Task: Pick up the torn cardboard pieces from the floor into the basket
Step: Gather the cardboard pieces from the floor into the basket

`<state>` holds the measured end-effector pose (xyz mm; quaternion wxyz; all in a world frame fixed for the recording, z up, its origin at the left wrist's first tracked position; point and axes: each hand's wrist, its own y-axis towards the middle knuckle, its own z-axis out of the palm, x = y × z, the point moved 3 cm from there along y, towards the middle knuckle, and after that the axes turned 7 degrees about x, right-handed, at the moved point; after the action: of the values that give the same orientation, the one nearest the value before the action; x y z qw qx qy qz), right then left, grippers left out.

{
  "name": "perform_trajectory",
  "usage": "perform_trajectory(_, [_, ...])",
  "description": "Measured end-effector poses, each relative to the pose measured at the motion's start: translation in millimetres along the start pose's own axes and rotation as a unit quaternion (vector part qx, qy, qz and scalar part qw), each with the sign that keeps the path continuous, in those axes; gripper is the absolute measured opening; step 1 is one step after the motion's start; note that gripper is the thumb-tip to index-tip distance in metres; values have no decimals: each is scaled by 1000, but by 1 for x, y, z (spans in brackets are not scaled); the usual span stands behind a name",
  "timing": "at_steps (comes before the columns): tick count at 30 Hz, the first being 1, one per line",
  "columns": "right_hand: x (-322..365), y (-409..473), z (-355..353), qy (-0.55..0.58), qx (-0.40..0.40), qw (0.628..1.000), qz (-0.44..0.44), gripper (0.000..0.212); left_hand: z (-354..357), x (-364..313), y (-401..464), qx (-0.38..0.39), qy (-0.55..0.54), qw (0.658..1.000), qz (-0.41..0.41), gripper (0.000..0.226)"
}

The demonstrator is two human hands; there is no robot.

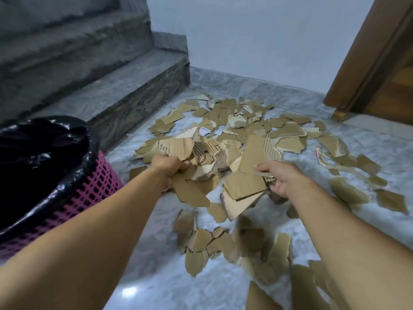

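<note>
Grey marble floor (169, 276), pale wall behind, stone steps (125, 86) at left, brown wooden door (380, 63) at right. Torn cardboard (245, 121) strewn across the floor from near the wall to the near edge, thickest in the middle, with a smaller cluster lower down and loose scraps at right. Left hand (166, 167) curled round a bunch of pieces, gripping them at the near side of the heap. Right hand (282, 177) pinching a few flat pieces between thumb and fingers, those pieces fanning out to its left. Both bunches held above the floor, near each other. Pink lattice basket (89, 198) lined with a black bag (44, 148), at far left beside the steps, just left of the left forearm.
</note>
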<state>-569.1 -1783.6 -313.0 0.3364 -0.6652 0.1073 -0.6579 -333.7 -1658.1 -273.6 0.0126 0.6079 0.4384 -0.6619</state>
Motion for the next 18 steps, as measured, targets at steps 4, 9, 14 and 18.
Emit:
perform_trajectory(4, [36,-42,22,-1,14,999,-35,23,-36,-34,-56,-29,21,999,35,26])
perform_trajectory(9, [87,-85,68,0,74,995,-72,27,-96,-79,-118,-57,24,996,70,37])
perform_trajectory(14, [123,-120,140,-3,111,988,-111,36,-175,-116,-157,-85,-12,990,113,43])
perform_trajectory(18, [133,-138,209,-4,139,982,-128,33,-229,-127,-183,-122,-2,982,142,32])
